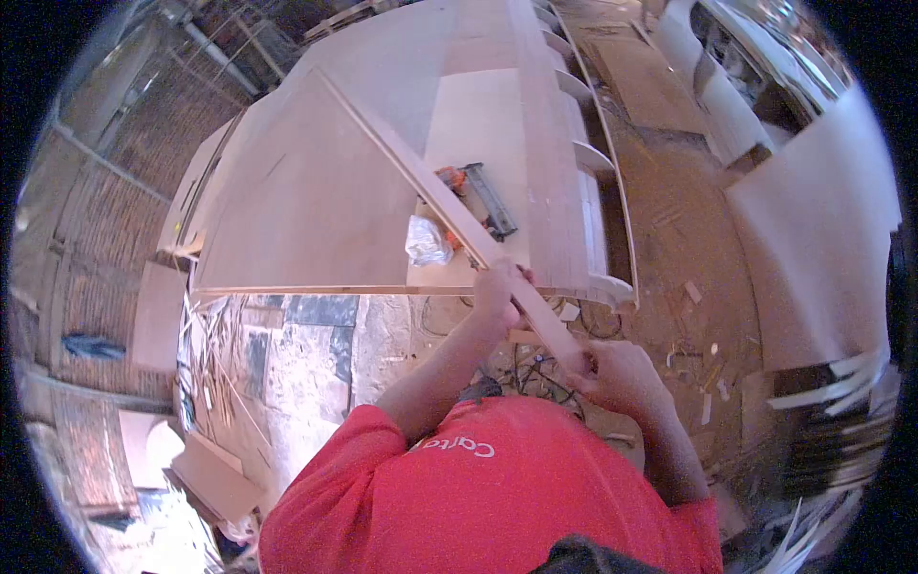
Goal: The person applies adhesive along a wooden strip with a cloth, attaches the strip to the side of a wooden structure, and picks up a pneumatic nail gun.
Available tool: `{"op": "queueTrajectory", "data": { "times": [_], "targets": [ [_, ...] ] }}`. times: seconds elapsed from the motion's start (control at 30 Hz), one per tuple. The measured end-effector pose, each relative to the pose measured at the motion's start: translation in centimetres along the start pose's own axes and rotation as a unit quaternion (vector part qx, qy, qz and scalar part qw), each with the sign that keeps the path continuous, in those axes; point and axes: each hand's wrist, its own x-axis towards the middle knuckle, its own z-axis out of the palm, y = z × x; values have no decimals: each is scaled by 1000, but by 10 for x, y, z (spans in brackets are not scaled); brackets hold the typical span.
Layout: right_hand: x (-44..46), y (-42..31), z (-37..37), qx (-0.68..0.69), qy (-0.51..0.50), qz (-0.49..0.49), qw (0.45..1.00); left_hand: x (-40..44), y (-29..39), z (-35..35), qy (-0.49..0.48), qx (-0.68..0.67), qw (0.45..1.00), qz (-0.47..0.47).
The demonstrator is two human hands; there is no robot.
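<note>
A long, narrow wooden strip (406,161) runs slantwise from near my body out over a large wooden panel (287,191). My left hand (502,294) is wrapped round the strip by the panel's near edge. Closer to me, my right hand (617,373) grips the strip's near end. Under and beside the strip, an orange and black nail gun (490,201) lies on the panel, partly hidden by the wood. A crumpled silvery-white plastic bag (427,240) rests to the left of it.
Curved wooden ribs (593,156) line the panel's right side. A large curved sheet (813,230) stands at the right. Scraps and shavings litter the floor (660,239). Thin offcuts (222,373) are heaped at the left, and cables (535,368) lie below my hands.
</note>
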Motion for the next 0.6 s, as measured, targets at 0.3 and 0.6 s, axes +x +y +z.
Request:
{"op": "queueTrajectory", "data": {
  "times": [0.3, 0.6],
  "targets": [
    [-19, 13, 9, 14, 53, 18, 998, -35, 9, 25, 26, -48, 995, -83],
    [-43, 30, 20, 107, 72, 56, 990, -30, -11, 19, -51, -60, 992, -99]
  ]
}}
